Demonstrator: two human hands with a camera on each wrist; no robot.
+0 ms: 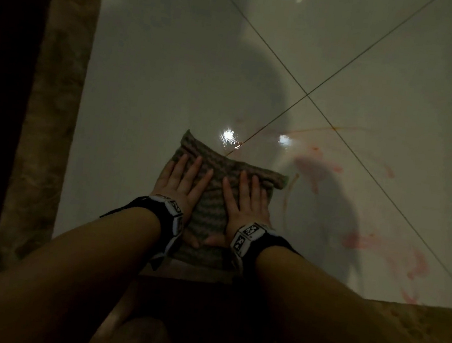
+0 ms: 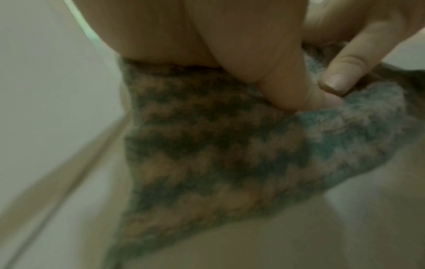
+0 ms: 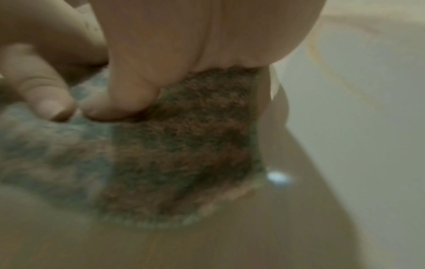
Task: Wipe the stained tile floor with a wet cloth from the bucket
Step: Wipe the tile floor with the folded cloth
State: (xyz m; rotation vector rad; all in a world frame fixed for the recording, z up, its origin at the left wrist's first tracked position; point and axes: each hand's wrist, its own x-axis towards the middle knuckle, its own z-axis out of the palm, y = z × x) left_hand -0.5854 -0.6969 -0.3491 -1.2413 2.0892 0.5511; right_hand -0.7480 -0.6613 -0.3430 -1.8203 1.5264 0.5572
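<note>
A green-and-beige checked cloth (image 1: 213, 198) lies folded on the white tile floor (image 1: 174, 77). My left hand (image 1: 181, 182) and right hand (image 1: 248, 203) press flat on it side by side, fingers straight, thumbs nearly meeting at its near edge. Pink-red stains (image 1: 360, 239) smear the tile to the right of the cloth, with more stain farther out (image 1: 315, 166). The left wrist view shows the cloth (image 2: 207, 154) under my left thumb (image 2: 264, 63). In the right wrist view the cloth (image 3: 179, 154) looks dark and wet under my right thumb (image 3: 138, 81). No bucket is in view.
A brown stone border (image 1: 49, 117) runs along the left, and another strip (image 1: 372, 322) along the near edge. Dark surfaces flank both sides. Grout lines cross at a joint (image 1: 306, 95). Wet gleams (image 1: 228, 136) shine just beyond the cloth.
</note>
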